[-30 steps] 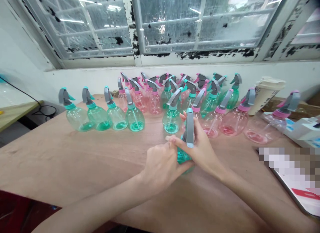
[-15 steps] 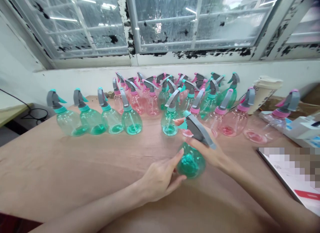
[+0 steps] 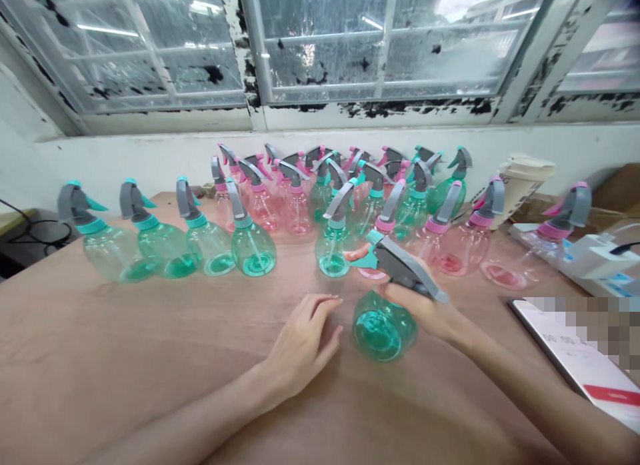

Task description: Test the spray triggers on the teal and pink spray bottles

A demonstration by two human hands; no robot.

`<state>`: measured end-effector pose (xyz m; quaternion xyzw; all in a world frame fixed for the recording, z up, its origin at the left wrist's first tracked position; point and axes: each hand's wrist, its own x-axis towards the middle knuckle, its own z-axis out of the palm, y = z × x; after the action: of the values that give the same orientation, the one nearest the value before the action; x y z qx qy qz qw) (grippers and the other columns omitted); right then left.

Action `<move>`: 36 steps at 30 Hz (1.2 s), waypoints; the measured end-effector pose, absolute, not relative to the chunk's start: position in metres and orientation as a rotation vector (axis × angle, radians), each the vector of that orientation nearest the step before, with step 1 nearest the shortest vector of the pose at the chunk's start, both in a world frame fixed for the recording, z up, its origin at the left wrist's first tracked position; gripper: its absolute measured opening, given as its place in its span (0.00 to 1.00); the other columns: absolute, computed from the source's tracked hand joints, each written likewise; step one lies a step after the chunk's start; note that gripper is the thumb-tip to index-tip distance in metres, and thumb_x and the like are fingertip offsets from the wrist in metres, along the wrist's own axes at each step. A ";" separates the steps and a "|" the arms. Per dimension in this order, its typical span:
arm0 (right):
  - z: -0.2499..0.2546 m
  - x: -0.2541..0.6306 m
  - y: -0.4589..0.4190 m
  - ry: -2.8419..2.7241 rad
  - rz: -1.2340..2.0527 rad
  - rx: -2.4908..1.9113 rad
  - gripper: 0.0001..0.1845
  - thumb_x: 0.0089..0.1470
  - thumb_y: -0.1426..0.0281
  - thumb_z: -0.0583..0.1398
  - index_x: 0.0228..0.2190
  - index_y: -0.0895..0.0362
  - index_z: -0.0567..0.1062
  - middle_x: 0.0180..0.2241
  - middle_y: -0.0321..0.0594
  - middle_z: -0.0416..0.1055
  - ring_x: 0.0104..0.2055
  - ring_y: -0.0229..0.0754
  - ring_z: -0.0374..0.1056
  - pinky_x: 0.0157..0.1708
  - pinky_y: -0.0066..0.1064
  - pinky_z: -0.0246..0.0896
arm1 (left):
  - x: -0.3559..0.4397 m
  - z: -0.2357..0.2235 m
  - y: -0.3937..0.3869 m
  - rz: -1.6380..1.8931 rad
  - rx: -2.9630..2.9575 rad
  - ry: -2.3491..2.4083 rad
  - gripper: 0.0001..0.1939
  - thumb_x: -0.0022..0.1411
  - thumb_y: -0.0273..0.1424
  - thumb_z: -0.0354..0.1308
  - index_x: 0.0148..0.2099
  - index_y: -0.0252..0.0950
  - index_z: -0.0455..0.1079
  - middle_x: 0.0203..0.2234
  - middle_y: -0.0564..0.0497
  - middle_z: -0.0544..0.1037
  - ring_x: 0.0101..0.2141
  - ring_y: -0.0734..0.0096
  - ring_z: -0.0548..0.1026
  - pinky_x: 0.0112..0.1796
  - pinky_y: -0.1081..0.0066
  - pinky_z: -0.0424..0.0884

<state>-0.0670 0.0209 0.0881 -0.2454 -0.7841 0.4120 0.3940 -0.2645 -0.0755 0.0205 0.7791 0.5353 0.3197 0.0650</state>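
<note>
My right hand (image 3: pixel 425 305) grips a green spray bottle (image 3: pixel 384 328) by its neck, just under the grey and teal spray head. The bottle is tilted, its base facing partly toward me. My left hand (image 3: pixel 305 342) is apart from it, just to its left, with bent fingers spread and nothing in them. Behind the held bottle stands another green spray bottle (image 3: pixel 334 252). To the left, several green spray bottles form a row, the nearest of them a bottle with a grey lever (image 3: pixel 254 248).
Several pink and green spray bottles crowd near the wall, among them a pink bottle (image 3: pixel 299 212). On the right are a paper cup (image 3: pixel 523 178), a white power strip (image 3: pixel 595 258) and a phone-like device (image 3: pixel 565 358), partly pixelated. A window (image 3: pixel 320 45) spans the back.
My left hand has let go of the green spray bottle and drawn away to the left. The bottle has turned sideways in my right hand. The view has shifted slightly right.
</note>
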 end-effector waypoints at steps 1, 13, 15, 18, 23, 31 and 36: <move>0.088 -0.067 0.021 -1.990 1.036 -0.612 0.18 0.49 0.70 0.57 0.44 0.50 0.75 0.21 0.31 0.63 0.20 0.38 0.55 0.21 0.31 0.54 | -0.264 0.020 -0.076 0.961 2.352 1.612 0.18 0.66 0.25 0.52 0.58 0.39 0.59 0.51 0.42 0.70 0.52 0.57 0.70 0.51 0.55 0.69; 0.088 -0.074 0.013 -1.891 0.984 -0.618 0.10 0.57 0.60 0.61 0.30 0.53 0.71 0.21 0.29 0.60 0.21 0.33 0.54 0.20 0.27 0.51 | -0.261 0.023 -0.080 0.910 2.196 1.642 0.17 0.65 0.26 0.52 0.55 0.41 0.61 0.51 0.44 0.70 0.51 0.57 0.71 0.51 0.53 0.70; 0.088 -0.075 0.012 -1.877 0.943 -0.620 0.12 0.57 0.62 0.61 0.26 0.54 0.68 0.21 0.28 0.59 0.21 0.32 0.53 0.20 0.26 0.50 | -0.261 0.023 -0.080 0.912 2.169 1.654 0.16 0.65 0.26 0.52 0.55 0.42 0.61 0.51 0.45 0.70 0.51 0.57 0.71 0.51 0.54 0.69; 0.088 -0.075 0.011 -1.881 0.960 -0.640 0.10 0.58 0.61 0.60 0.28 0.53 0.70 0.21 0.29 0.59 0.21 0.33 0.54 0.20 0.27 0.52 | -0.262 0.022 -0.080 0.901 2.160 1.661 0.16 0.66 0.26 0.52 0.55 0.41 0.61 0.51 0.45 0.70 0.52 0.58 0.70 0.52 0.55 0.68; 0.086 -0.073 0.015 -1.901 1.011 -0.670 0.13 0.59 0.60 0.59 0.43 0.52 0.75 0.21 0.31 0.66 0.23 0.38 0.63 0.25 0.30 0.60 | -0.262 0.020 -0.080 0.851 2.179 1.664 0.18 0.65 0.26 0.52 0.57 0.39 0.59 0.54 0.43 0.68 0.55 0.57 0.69 0.54 0.53 0.66; 0.085 -0.073 0.014 -1.903 0.991 -0.631 0.16 0.58 0.64 0.59 0.48 0.52 0.75 0.36 0.37 0.75 0.32 0.39 0.69 0.35 0.32 0.65 | -0.262 0.017 -0.081 0.785 2.245 1.668 0.22 0.65 0.26 0.53 0.60 0.39 0.57 0.58 0.40 0.66 0.58 0.55 0.66 0.56 0.51 0.65; 0.087 -0.072 0.016 -1.930 0.933 -0.600 0.09 0.58 0.66 0.60 0.41 0.53 0.74 0.30 0.32 0.69 0.27 0.35 0.62 0.29 0.28 0.60 | -0.262 0.013 -0.081 0.746 2.302 1.664 0.23 0.65 0.26 0.53 0.61 0.38 0.55 0.59 0.39 0.64 0.60 0.54 0.64 0.56 0.50 0.64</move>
<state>-0.0724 0.0160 0.0868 -0.2419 -0.7777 0.3758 0.4421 -0.2623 -0.0810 0.0135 0.7797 0.5636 0.2528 0.1022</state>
